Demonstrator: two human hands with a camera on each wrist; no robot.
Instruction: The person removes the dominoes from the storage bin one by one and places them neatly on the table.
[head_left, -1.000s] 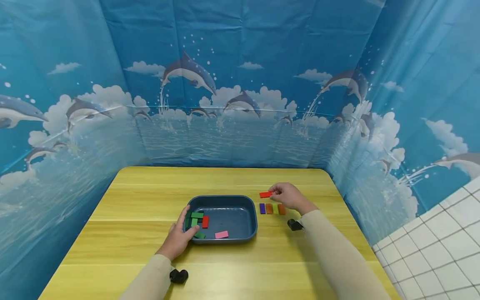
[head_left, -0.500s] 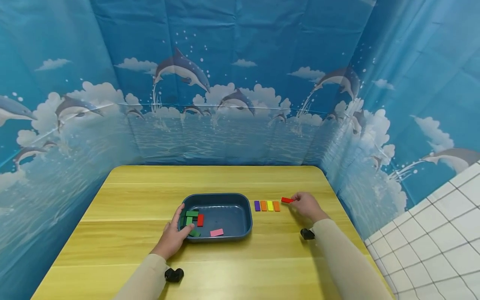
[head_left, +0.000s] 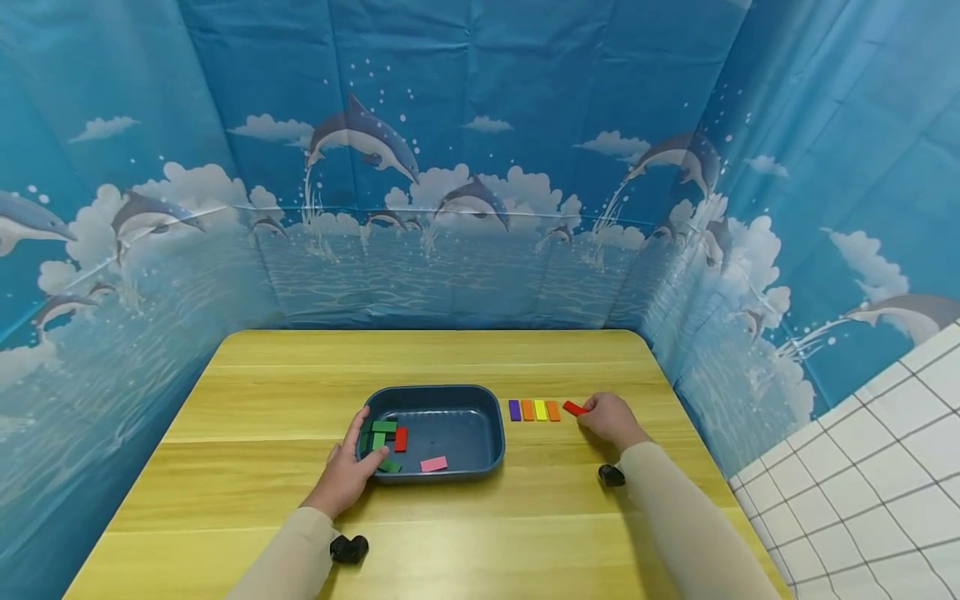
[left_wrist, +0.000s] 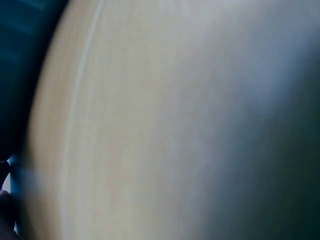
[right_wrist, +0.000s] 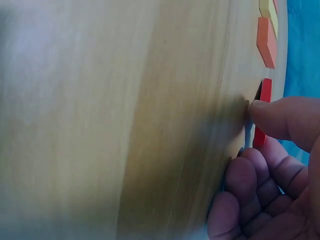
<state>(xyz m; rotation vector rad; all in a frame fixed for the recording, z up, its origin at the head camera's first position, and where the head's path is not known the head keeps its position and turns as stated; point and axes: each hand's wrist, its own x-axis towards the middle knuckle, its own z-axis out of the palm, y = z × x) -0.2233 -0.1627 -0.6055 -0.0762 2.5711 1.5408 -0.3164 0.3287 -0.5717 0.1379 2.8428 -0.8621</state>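
Note:
In the head view my left hand (head_left: 347, 468) holds the left end of a dark blue plastic tray (head_left: 491, 454), its thumb reaching over the rim. Inside lie several green blocks (head_left: 385, 427), a red block (head_left: 401, 439) and a pink block (head_left: 433, 464), all flat and rectangular. My right hand (head_left: 611, 418) pinches another red block (head_left: 574, 408) between thumb and fingers, tilted, just right of a row on the table. That row runs purple block (head_left: 514, 410), orange block (head_left: 528, 410), yellow block (head_left: 541, 410), orange block (head_left: 553, 411). In the right wrist view the held red block (right_wrist: 266, 90) stands on edge near the tabletop.
The yellow wood-grain table (head_left: 465, 550) has rounded far corners. A blue dolphin-print curtain (head_left: 465, 275) hangs behind it and along both sides. White tiles (head_left: 885, 467) show at the right. The left wrist view is mostly blurred tabletop (left_wrist: 130, 120).
My right hand has carried the red block from behind the row to its right end, then slightly lower and nearer. The head view has shifted slightly. My left hand stays at the tray.

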